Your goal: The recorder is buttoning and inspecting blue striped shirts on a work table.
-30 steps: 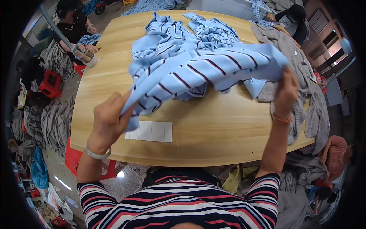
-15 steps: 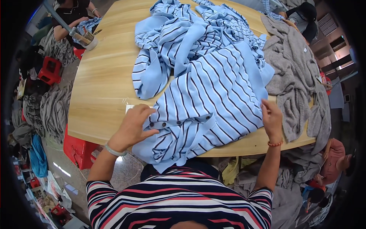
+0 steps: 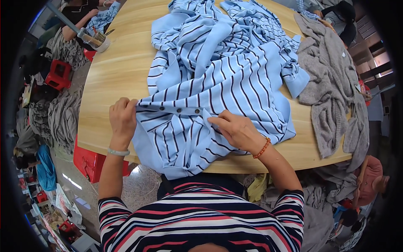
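Observation:
A light blue knit garment with dark and white stripes (image 3: 247, 86) lies spread before me, its dark-buttoned placket (image 3: 179, 110) running across the near part. My left hand (image 3: 123, 115) is closed on the left end of that placket, pulling the cloth taut. On the other side, my right hand (image 3: 235, 129) pinches the edge of the light blue band near the last visible button. The near part of the garment lies in loose folds at the table's front edge. Beyond it is a heap of similar blue striped garments (image 3: 197, 40).
Grey knit garments (image 3: 325, 71) lie along the right side of the wooden table (image 3: 113, 80). A clear cup of tools (image 3: 100, 43) stands at the far left edge. Red stools (image 3: 58, 74) and grey garment piles (image 3: 63, 119) are on the floor. Other people sit around.
My left hand has moved left and away from me, drawing the placket outward. From the garment's right edge, my right hand has come inward and taken hold of the band by the buttons.

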Motion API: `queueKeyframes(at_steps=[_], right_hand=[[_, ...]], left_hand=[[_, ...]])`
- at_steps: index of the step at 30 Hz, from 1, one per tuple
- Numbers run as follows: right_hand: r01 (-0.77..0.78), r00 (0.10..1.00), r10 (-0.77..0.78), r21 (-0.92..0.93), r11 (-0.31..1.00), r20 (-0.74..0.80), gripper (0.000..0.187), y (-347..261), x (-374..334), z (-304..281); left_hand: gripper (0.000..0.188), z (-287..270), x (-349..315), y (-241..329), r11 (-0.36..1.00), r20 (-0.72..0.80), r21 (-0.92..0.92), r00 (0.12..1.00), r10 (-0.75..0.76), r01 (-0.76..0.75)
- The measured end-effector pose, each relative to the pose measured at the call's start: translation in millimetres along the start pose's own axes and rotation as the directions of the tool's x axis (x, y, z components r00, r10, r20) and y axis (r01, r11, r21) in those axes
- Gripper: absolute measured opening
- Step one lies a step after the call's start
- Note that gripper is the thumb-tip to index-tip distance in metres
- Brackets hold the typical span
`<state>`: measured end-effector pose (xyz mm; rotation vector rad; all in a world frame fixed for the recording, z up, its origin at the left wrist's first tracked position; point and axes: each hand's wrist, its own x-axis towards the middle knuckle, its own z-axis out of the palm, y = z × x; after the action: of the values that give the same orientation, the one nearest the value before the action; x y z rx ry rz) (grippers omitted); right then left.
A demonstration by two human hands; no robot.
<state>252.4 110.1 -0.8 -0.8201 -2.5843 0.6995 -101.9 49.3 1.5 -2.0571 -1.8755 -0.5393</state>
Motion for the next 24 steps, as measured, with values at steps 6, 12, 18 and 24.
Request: queueKeyframes(at_steps=[6, 12, 18, 24], right_hand=[[-0.166, 0.985, 0.172, 0.210, 0.963, -0.009, 0.038, 3.6, -6.3, 15.9], [-0.553, 0.822, 0.430, 0.705, 0.444, 0.374, 0.041, -8.5, -38.2, 25.5], [-0.601, 0.737, 0.417, 0.798, 0.047, 0.531, 0.051, -35.6, -52.4, 40.3], [-0.601, 0.750, 0.470, 0.776, 0.192, 0.465, 0.031, -44.9, -42.0, 34.0]], left_hand=[[0.016, 43.8, 30.2, -25.0, 0.997, -0.096, 0.073, 0.995, -0.034, 0.041], [0.017, 66.8, 54.2, -23.3, 0.997, -0.113, 0.030, 0.991, 0.075, -0.072], [0.031, 22.5, 31.8, 62.2, 0.921, -0.108, -0.389, 0.993, -0.041, -0.004], [0.050, 2.8, -32.4, 140.9, 0.553, 0.463, -0.715, 0.883, -0.083, 0.427]])
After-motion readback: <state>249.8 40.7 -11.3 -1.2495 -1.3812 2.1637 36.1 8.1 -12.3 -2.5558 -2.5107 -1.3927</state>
